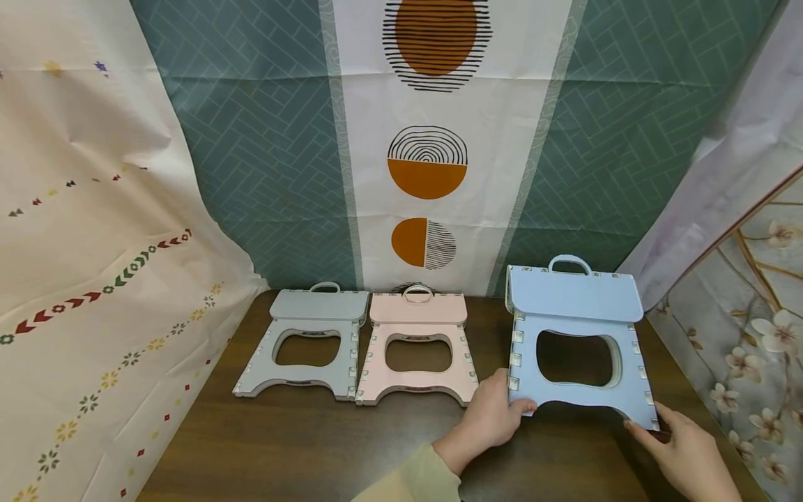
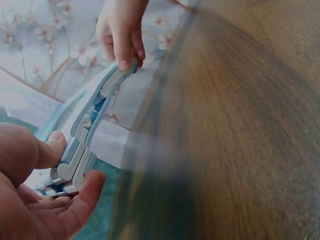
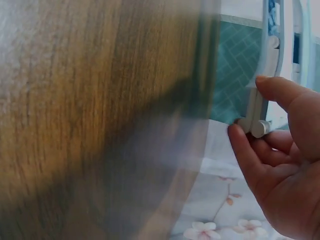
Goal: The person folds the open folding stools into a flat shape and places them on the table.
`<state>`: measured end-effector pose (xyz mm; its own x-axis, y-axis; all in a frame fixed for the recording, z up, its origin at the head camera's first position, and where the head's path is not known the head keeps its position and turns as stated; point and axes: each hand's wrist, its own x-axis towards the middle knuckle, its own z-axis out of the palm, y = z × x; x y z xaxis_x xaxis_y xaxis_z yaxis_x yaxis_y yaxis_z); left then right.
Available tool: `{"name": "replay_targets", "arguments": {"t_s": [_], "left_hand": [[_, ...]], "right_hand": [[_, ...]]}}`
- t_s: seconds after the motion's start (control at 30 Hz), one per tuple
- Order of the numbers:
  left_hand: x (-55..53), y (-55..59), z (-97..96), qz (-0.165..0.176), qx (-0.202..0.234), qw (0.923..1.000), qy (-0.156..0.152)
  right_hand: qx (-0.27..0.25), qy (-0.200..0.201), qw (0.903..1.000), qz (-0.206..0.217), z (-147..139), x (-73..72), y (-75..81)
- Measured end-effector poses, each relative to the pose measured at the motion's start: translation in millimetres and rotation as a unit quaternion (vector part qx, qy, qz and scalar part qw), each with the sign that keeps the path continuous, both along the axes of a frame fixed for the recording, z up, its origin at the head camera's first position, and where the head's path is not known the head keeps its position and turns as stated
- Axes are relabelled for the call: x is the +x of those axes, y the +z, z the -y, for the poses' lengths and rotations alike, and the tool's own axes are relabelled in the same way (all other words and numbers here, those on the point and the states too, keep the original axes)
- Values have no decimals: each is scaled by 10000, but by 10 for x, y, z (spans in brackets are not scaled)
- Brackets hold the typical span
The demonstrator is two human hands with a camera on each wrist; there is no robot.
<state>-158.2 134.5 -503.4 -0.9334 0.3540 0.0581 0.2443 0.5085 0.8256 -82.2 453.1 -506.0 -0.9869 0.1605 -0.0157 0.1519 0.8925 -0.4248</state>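
A light blue folding step stool point(image 1: 523, 348), folded flat with a carry handle at its top, is held between my two hands at the right of the head view. My left hand point(image 1: 492, 411) grips its lower left corner, thumb on the front face. At the lower right corner my right hand point(image 1: 686, 446) pinches the other leg. In the left wrist view the folded legs point(image 2: 82, 145) show edge-on, with thumb and fingers on either side. The right wrist view shows my thumb and fingers point(image 3: 245, 155) around the leg end point(image 3: 257, 107).
A pink folded stool point(image 1: 417, 380) and a grey-green folded stool point(image 1: 295, 376) lie side by side to the left on the brown wooden table point(image 1: 301, 453). Patterned cloth point(image 1: 263, 139) hangs behind, with a cream cloth point(image 1: 94, 209) at left and a floral cloth point(image 1: 753, 335) at right.
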Motion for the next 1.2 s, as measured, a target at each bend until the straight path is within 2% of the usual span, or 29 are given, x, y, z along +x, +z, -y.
{"name": "replay_targets", "arguments": {"t_s": [0.27,0.37,0.57,0.7,0.73,0.93,0.97,1.03,1.1,1.2], "left_hand": [[37,-33,-10,684,-12,9976,95],[32,-44,-20,816,-71,9966,74],[37,-65,-37,928,-552,9941,79],[5,-167,-66,870,-863,9925,0],[-28,-264,-95,775,-979,9922,19],[-26,-291,-114,668,-1297,9893,58],[-9,-249,-98,687,-1324,9888,10],[-12,-300,-99,561,-1381,9888,-61],[-6,-304,-101,517,-1546,9864,-198],[30,-200,-101,536,-1835,9807,-401]], "right_hand": [[31,226,9980,582,-31,4,-18],[-4,285,9970,722,-43,-10,-25],[-242,307,9894,1401,-79,-24,-58],[-306,341,9857,1619,-94,-20,-75],[-305,376,9855,1628,-93,-23,-77],[-385,574,9833,1682,-90,-83,-56],[-398,592,9829,1700,-93,-96,-50],[-378,619,9822,1732,-102,-116,-36],[-331,615,9820,1758,-106,-130,-24],[-245,619,9821,1763,-118,-135,-28]]}}
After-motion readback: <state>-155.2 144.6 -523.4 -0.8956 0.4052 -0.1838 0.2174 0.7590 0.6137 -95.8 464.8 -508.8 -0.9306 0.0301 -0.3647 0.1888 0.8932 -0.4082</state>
